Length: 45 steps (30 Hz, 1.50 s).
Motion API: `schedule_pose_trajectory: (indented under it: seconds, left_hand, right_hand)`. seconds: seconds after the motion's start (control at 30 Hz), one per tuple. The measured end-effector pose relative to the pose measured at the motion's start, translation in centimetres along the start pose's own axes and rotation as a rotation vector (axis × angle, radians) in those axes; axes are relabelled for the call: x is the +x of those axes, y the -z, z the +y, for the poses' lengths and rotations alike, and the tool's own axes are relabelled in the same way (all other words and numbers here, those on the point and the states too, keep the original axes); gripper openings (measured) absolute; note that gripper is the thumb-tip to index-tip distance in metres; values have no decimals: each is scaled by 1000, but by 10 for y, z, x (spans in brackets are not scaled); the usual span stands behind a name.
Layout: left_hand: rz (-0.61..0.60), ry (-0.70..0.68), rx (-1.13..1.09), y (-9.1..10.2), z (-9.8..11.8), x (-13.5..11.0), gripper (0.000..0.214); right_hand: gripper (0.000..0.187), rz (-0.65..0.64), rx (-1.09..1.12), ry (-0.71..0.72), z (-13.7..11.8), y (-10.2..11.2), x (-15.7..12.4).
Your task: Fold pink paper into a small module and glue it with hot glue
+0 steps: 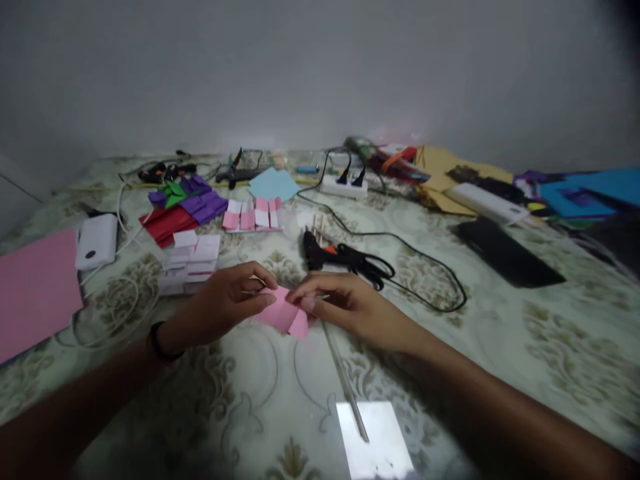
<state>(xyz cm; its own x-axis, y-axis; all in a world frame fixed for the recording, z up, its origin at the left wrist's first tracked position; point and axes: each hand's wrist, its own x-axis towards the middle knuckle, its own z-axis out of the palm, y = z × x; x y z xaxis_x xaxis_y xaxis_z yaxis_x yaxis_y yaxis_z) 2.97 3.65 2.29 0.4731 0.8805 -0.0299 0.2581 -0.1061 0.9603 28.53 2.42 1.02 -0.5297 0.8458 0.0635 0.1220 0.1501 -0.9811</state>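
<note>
A small piece of pink paper [276, 313] with a crease and a bent right edge is held up between both hands. My left hand [240, 293] pinches its left side between thumb and fingers. At its right side, my right hand [340, 300] grips the folded part with thumb and fingertips. Beneath and past the right hand runs a thin clear stick [346, 380], its near end lying on a white paper piece [377, 443]. Just beyond the hands rests a black glue gun [314, 252] with its cord bundled beside it.
Folded pink-and-white strips [253, 215], white folded papers [193, 263], and purple strips [205, 207] lie at the back left. Pink sheets [37, 287] and a white power bank [97, 241] are left. A power strip [344, 187], looping cord and dark flat object [507, 252] lie rightward.
</note>
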Motion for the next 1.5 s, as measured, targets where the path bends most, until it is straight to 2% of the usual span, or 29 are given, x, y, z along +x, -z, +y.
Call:
schedule_pose_trajectory:
  seconds: [0.1, 0.17, 0.3, 0.37, 0.47, 0.53, 0.67, 0.93, 1.07, 1.27, 1.5]
  left_hand:
    - [34, 112, -1, -11, -24, -3, 15]
    - [95, 112, -8, -15, -35, -1, 15]
    - [201, 50, -115, -19, -48, 6, 22]
    - [183, 69, -133, -19, -52, 8, 25]
    - [77, 167, -112, -17, -54, 8, 18]
    - [80, 191, -97, -15, -55, 7, 23]
    - [131, 176, -52, -12, -56, 5, 27]
    - [74, 119, 66, -10, -54, 1, 34]
    - [47, 116, 91, -10, -53, 0, 27]
    - [99, 102, 36, -14, -53, -3, 11]
    - [69, 121, 21, -17, -49, -6, 18]
  right_hand:
    - [38, 149, 178, -153, 27, -21, -1]
    - [45, 135, 260, -236, 36, -26, 1]
    - [39, 88, 224, -279, 40, -26, 3]
    - [39, 106, 196, -288, 39, -25, 4]
    - [41, 110, 171, -314, 38, -24, 8]
    - [41, 109, 147, -322, 38, -24, 14]
    - [42, 130, 73, -263, 36, -27, 26]
    - [37, 86, -16, -232, 39, -26, 18]
    - [32, 86, -64, -185, 42, -28, 13]
    - [26, 88, -138, -102, 43, -30, 8]
    - [18, 100, -158, 7, 44, -28, 7]
